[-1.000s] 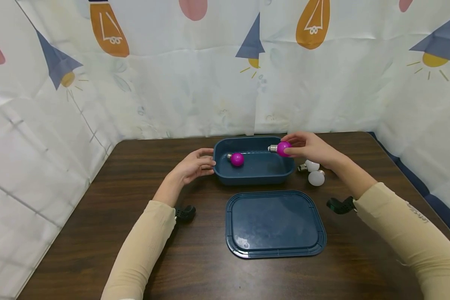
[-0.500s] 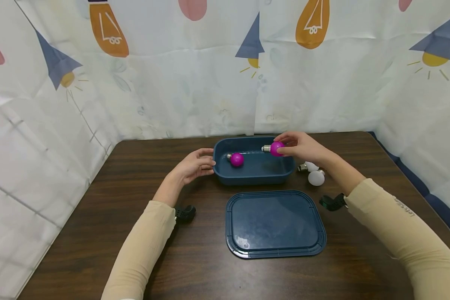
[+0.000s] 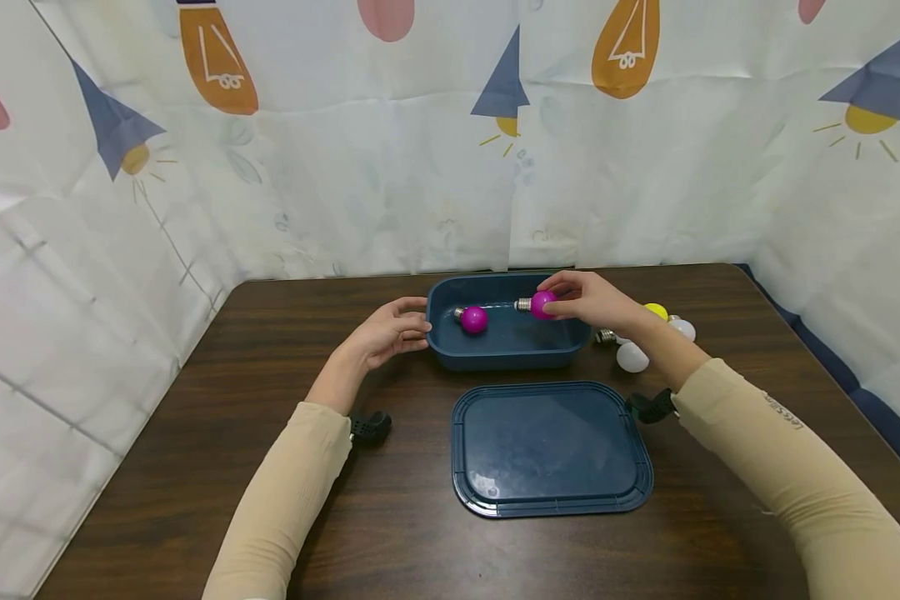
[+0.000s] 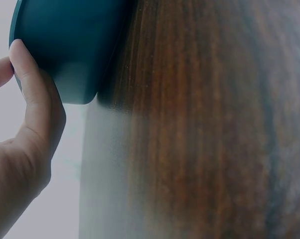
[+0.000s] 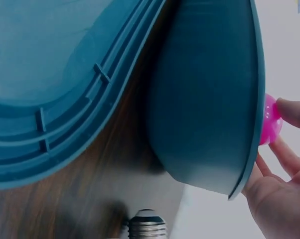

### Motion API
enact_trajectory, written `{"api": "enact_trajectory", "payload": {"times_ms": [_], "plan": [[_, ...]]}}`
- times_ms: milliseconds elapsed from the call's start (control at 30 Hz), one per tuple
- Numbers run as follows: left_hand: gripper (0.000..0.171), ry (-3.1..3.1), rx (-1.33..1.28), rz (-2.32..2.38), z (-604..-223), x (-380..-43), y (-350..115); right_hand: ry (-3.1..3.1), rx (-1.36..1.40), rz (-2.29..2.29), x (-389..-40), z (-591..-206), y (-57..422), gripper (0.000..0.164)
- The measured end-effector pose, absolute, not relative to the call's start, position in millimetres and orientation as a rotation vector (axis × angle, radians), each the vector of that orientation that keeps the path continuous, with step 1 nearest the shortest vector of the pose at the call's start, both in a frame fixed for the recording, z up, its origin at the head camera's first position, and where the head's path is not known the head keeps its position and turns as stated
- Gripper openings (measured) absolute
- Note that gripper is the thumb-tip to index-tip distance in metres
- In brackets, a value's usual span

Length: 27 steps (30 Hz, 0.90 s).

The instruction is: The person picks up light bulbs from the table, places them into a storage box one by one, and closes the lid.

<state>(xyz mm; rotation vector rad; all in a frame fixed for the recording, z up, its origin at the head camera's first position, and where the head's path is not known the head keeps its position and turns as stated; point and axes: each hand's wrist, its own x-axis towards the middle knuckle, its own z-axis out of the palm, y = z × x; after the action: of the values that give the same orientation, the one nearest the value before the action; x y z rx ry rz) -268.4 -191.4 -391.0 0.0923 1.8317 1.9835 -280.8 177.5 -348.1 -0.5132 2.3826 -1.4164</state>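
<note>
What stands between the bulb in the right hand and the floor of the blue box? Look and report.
Nothing visible does. The right hand holds the magenta bulb at the open top of the blue box. The other magenta bulb lies apart, toward the left end; the lid lies off the box.

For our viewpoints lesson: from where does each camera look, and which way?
Head: on the head, facing forward and down at container and lid; left hand, right hand, sleeves show.
Left wrist: worn there, facing container and table; left hand shows.
Right wrist: worn there, facing lid and container; right hand shows.
Shared by head and right wrist: the lid.
</note>
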Motion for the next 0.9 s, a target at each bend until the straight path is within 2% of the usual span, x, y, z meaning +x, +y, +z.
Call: {"api": "enact_trajectory", "payload": {"times_ms": [900], "plan": [[0.061, 1.825, 0.089, 1.984, -389.0, -268.0, -190.9, 2.371, -0.613, -1.393, -290.5, -360.3, 149.3, 0.037]]}}
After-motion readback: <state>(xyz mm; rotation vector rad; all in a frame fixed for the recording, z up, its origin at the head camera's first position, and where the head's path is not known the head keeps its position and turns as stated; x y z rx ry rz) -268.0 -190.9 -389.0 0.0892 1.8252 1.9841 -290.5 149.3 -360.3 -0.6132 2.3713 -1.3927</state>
